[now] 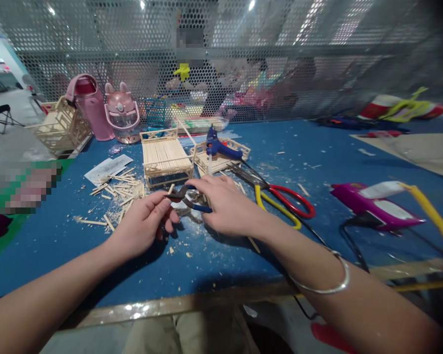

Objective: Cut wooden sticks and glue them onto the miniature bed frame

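Observation:
My right hand (231, 204) is closed around blue-handled pliers (197, 206), whose dark jaws point left. Pinched between thumb and fingers of my left hand (142, 223) is a thin wooden stick (171, 189), its short pale end showing at the jaws; the rest of it is hidden by the fingers. Just beyond the hands stands a small bed-like frame (168, 151) built of thin wooden sticks. Cut sticks (123, 189) and crumbs lie in a heap beyond my left hand.
A blue glue gun (221, 147) rests on another stick frame (239, 146). Shears (291, 199) with red and yellow handles lie right of my right hand. A purple tool (380, 209) with a cord lies further right. Pink bottles (92, 110) stand before a perforated metal screen (133, 64).

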Tool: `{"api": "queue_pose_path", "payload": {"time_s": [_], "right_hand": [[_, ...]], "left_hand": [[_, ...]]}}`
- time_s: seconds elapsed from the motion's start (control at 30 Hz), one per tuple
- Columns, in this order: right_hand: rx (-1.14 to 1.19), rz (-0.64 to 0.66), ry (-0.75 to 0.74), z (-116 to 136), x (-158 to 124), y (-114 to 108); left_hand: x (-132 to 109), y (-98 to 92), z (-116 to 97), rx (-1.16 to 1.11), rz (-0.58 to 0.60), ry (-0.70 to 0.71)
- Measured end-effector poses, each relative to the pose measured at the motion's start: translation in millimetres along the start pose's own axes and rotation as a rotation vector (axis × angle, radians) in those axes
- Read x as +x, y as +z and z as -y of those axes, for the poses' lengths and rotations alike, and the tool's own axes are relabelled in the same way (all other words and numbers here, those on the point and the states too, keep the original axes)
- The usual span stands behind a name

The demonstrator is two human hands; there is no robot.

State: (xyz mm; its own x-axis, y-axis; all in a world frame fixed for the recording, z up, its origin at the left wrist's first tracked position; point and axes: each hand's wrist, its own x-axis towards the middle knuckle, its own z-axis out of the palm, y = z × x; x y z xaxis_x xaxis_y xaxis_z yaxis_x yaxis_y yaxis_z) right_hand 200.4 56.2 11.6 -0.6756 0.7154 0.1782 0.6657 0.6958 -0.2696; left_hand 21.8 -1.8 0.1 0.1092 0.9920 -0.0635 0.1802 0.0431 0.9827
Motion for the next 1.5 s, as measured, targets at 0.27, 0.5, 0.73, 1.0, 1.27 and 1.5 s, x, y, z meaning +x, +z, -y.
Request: {"api": "queue_pose_path", "payload": {"time_s": [0.27,0.5,0.73,1.0,1.27,1.5], "right_hand": [[0.057,-0.056,-0.052,0,2,3],[0.191,-0.015,-0.063,4,0,5],[0.163,-0.001,-0.127,11,0,7],[-0.002,-0.118,-0.065,15,0,26],[-0.329,-0.289,-0.041,18,6,21],[0.223,-0.02,-0.147,7,4,1]], "left_hand": [[-1,-1.7,4,0.121,-0.01,0.05],[-4,-5.4,2,0.352,0.013,0.2],[-5,-1.5,4,0.438,0.064,0.203],[-4,-3.8,10,0.354,0.013,0.109],[-5,1.7,4,0.171,-0.004,-0.144],[-1,-19.5,0,0.682,0.122,0.377]]}}
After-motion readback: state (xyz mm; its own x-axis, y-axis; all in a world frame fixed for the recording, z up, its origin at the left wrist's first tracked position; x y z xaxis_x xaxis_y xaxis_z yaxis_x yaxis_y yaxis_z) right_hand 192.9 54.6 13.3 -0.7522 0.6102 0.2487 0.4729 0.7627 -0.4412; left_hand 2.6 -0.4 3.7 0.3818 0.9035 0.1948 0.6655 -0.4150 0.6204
